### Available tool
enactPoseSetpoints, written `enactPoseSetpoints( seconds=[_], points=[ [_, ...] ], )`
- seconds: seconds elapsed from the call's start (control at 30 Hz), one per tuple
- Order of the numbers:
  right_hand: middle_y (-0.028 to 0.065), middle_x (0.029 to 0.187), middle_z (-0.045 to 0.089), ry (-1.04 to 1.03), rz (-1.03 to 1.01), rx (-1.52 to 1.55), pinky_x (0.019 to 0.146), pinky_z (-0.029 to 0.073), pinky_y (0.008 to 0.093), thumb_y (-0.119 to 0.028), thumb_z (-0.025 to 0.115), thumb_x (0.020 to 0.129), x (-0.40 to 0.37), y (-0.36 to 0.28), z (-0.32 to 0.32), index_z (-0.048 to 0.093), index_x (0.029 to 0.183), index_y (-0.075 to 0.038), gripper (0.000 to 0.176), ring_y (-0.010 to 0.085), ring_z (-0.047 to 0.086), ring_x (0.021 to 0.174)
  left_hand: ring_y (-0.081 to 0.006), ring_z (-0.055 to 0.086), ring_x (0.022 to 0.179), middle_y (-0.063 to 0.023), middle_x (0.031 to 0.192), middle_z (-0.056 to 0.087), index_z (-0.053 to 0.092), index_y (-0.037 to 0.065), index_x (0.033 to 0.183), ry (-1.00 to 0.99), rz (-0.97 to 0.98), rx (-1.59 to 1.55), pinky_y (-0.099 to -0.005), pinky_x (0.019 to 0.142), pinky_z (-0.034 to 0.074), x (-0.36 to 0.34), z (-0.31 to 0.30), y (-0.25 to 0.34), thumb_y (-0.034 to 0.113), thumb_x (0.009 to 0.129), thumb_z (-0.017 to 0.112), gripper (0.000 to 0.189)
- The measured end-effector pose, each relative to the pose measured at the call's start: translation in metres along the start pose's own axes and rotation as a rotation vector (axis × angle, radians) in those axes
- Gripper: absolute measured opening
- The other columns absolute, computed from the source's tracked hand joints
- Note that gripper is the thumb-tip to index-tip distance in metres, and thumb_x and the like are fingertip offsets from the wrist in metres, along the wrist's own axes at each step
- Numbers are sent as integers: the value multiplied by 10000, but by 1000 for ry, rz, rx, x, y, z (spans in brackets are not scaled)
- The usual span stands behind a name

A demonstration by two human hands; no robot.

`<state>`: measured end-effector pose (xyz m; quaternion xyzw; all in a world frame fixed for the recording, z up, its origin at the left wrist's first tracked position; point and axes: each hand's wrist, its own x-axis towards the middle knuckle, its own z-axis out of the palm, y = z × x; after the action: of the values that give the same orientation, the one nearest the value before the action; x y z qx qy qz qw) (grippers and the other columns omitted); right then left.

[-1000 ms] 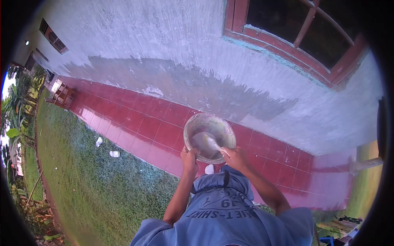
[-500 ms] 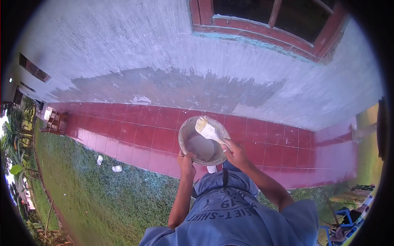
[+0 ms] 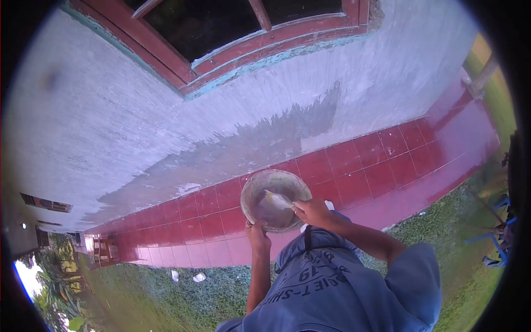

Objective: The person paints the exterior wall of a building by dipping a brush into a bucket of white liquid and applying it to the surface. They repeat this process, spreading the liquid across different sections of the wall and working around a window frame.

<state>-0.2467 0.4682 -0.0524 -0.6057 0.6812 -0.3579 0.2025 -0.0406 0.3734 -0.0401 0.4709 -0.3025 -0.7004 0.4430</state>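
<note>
My left hand [image 3: 258,234] is closed on the near left rim of a round bucket [image 3: 250,195], its inside smeared with pale paint. In my right hand [image 3: 313,212] is a wide paintbrush [image 3: 279,200], gripped by the handle at the bucket's right side. The white-coated bristles point left and dip inside the bucket over the greyish-white paint [image 3: 271,216]. In front stands a wall [image 3: 166,127], mostly whitish, with a darker grey uncoated band [image 3: 238,146] low down.
A red-framed window [image 3: 276,47] with chipped turquoise edging is set in the wall above. Red floor tiles [image 3: 354,185] run along the wall's foot. White containers [image 3: 199,276] lie on the grass [image 3: 232,288]. A wooden chair [image 3: 105,252] stands far left, a blue frame [image 3: 495,238] at right.
The brush has gone from above the bucket's far rim down into it, bristles now lower. My view has turned, so the window appears further left and the tiles slant.
</note>
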Motion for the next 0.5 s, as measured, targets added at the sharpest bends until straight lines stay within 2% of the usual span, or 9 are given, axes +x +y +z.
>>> enactPoseSetpoints(
  seconds=[0.13, 0.23, 0.3, 0.33, 0.37, 0.43, 0.47, 0.5],
  points=[
    [176, 724, 655, 79, 112, 175, 585, 502, 438, -257, 614, 929, -7, 29, -17, 656, 1110, -58, 272, 357, 659, 641, -170, 624, 845, -63, 973, 633, 589, 22, 1123, -41, -51, 54, -276, 700, 495, 13, 28, -8, -97, 669, 563, 471],
    [167, 717, 657, 253, 209, 376, 591, 501, 411, -255, 600, 931, -4, 72, -22, 665, 1095, -53, 268, 331, 668, 646, -182, 617, 894, -61, 1014, 619, 591, 38, 1141, -87, -110, 169, -286, 732, 495, 44, 48, -24, -104, 665, 557, 498],
    [182, 749, 662, 216, 329, 354, 584, 496, 393, -235, 579, 940, -7, 90, -39, 675, 1097, -53, 258, 314, 678, 664, -182, 608, 930, -60, 1048, 607, 587, 51, 1147, -98, -132, 164, -285, 748, 492, 47, 63, -34, -103, 669, 550, 503],
    [182, 865, 689, 72, 513, 401, 706, 513, 440, -274, 573, 951, -7, 102, -52, 676, 1051, -29, 284, 336, 679, 793, -189, 600, 973, -58, 1089, 596, 575, 61, 1180, -140, -170, 214, -308, 782, 499, 60, 53, -46, -98, 665, 535, 540],
    [182, 865, 689, 101, 545, 429, 706, 513, 440, -274, 573, 951, -12, 121, -47, 676, 1051, -29, 284, 336, 679, 793, -189, 600, 973, -58, 1089, 596, 575, 61, 1180, -160, -189, 256, -308, 782, 499, 69, 49, -59, -98, 665, 535, 540],
    [98, 805, 697, 383, 488, 869, 679, 515, 419, -270, 559, 969, -26, 165, -29, 670, 1051, 5, 308, 251, 671, 734, -202, 594, 916, -62, 1039, 582, 547, 60, 1103, -197, -64, 477, -329, 768, 501, 90, 47, -83, -59, 700, 511, 422],
    [26, 722, 627, 342, 602, 1026, 631, 500, 362, -257, 548, 986, -32, 174, -39, 657, 1075, 24, 314, 165, 611, 665, -230, 587, 1004, -88, 1108, 569, 529, 57, 1163, -131, -245, 277, -355, 835, 507, 87, 80, -80, -27, 718, 515, 453],
    [26, 722, 627, 371, 625, 1046, 631, 500, 362, -257, 548, 986, -39, 184, -47, 657, 1075, 24, 314, 165, 611, 665, -230, 587, 1004, -88, 1108, 569, 529, 57, 1163, -143, -262, 312, -355, 835, 507, 103, 69, -91, -27, 718, 515, 453]
  ],
)
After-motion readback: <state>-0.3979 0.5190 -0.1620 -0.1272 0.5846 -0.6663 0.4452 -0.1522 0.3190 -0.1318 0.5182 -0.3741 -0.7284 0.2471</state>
